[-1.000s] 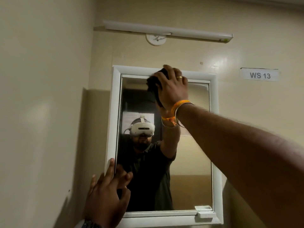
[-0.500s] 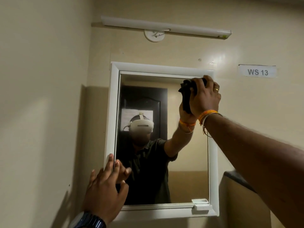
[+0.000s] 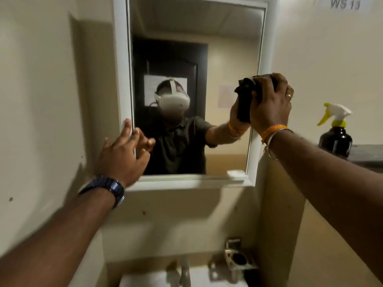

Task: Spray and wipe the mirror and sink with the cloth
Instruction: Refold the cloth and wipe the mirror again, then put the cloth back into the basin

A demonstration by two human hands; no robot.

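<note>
Fingers of the right hand [image 3: 269, 102] curled over a dark cloth [image 3: 245, 100], pressing it on the glass at the right edge of the mirror [image 3: 228, 48], about mid height. On the ring finger a gold ring; on the wrist orange and silver bands. Fingers of the left hand [image 3: 124, 154] straight and spread, holding nothing, the tips touching the white frame at the lower left of the mirror. On that wrist a dark watch [image 3: 107, 188]. To the right, on a dark ledge [image 3: 366, 156], a black spray bottle [image 3: 334, 131] with white and yellow trigger head, upright; content not visible through the dark body. Below the mirror, a tap [image 3: 185, 272] and the white sink [image 3: 157, 279], partly in view. On the wall beside, an empty metal holder [image 3: 238, 256].
</note>
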